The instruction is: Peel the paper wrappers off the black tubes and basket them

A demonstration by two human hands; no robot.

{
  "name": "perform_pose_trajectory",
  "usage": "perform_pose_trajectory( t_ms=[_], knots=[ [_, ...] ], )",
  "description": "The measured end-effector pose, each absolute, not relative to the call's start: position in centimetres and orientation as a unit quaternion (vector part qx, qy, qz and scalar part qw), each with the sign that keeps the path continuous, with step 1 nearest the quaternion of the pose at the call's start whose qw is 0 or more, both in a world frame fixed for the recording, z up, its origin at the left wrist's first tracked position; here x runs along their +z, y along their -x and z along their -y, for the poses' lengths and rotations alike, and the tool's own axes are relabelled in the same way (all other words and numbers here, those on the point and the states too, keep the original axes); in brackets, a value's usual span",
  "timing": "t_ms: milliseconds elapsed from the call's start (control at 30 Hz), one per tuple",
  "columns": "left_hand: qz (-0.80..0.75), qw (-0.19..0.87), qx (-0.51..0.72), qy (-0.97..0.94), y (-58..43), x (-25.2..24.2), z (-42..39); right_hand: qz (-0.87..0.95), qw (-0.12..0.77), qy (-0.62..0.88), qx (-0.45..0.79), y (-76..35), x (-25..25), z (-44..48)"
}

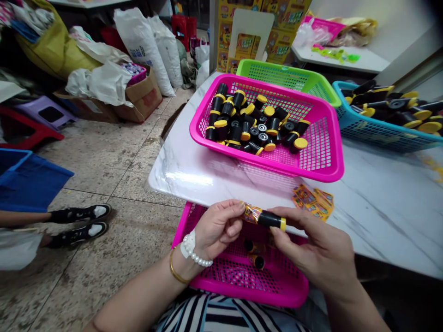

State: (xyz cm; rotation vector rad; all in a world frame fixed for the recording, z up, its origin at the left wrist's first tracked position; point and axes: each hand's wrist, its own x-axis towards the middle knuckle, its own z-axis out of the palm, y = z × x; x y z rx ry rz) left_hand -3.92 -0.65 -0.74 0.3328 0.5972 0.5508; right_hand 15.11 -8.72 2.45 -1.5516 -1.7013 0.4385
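Observation:
Between my hands is a small black cylinder [269, 218] with a yellow end, an orange printed wrapper [251, 212] around its left part. My left hand [221, 226] pinches the wrapper's left end. My right hand [314, 244] grips the black, yellow-ended part between thumb and fingers. Below them, a pink basket [238, 293] on my lap holds a few wrapped cylinders [256, 261]. Flat orange printed wrappers [314, 201] lie on the table right behind my right hand. Farther back, a larger pink basket [266, 169] holds several black cylinders with yellow ends [244, 133].
The marble-patterned table [180, 180] also bears a green basket [287, 69] and a blue basket [374, 131] of black and yellow pieces. White sacks [141, 46] and cardboard boxes [138, 99] stand on the floor. Another person's shoes [81, 221] are at the left, near a blue bin [34, 182].

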Motion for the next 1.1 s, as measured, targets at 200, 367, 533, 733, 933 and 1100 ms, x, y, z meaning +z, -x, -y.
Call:
perform_pose_trajectory(
  t_ms=[200, 367, 533, 733, 933, 1100],
  knots=[
    [-0.303, 0.903, 0.249, -0.174, 3.9, -0.6, 0.7, 0.642, 0.394, 0.622, 0.213, -15.6, 2.4, 8.8],
    [-0.330, 0.884, 0.262, -0.204, 3.7, -0.9, 1.0, 0.518, 0.492, 0.594, 0.370, -14.5, 1.8, 8.8],
    [-0.346, 0.870, 0.272, -0.224, 3.4, -0.8, 1.5, 0.443, 0.546, 0.555, 0.444, -13.8, 1.5, 8.9],
    [-0.341, 0.860, 0.305, -0.226, 3.2, -0.7, 2.1, 0.490, 0.579, 0.546, 0.356, -13.8, 0.7, 9.3],
    [-0.377, 0.787, 0.384, -0.302, 4.5, -0.4, 2.7, 0.561, 0.555, 0.520, 0.328, -15.2, 0.5, 10.1],
    [-0.298, 0.801, 0.319, -0.411, 5.6, 0.0, 1.8, 0.650, 0.499, 0.468, 0.331, -15.9, 1.4, 10.6]
  ],
)
